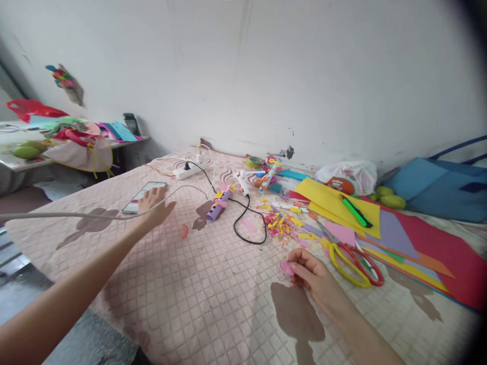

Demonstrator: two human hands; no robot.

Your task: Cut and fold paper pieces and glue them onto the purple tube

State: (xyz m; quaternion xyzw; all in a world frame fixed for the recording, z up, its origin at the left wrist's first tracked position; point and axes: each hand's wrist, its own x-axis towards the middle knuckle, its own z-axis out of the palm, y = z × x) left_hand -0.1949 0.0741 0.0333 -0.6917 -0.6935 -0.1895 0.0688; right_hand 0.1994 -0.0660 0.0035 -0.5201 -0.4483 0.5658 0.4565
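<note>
The left hand (154, 203) is flat and loose, touching the phone (142, 196) far out on the bed (190, 304). The right hand (314, 279) pinches a pink piece (286, 267) near the scissors (355, 261).

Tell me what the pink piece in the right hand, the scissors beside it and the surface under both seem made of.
Pink piece: thin matte paper or craft foam, flat like the coloured sheets nearby; which one is unclear. Scissors: glossy plastic handles, yellow and red; blades mostly hidden. Surface: soft quilted fabric, shown by its stitched grid and matte look.
</note>
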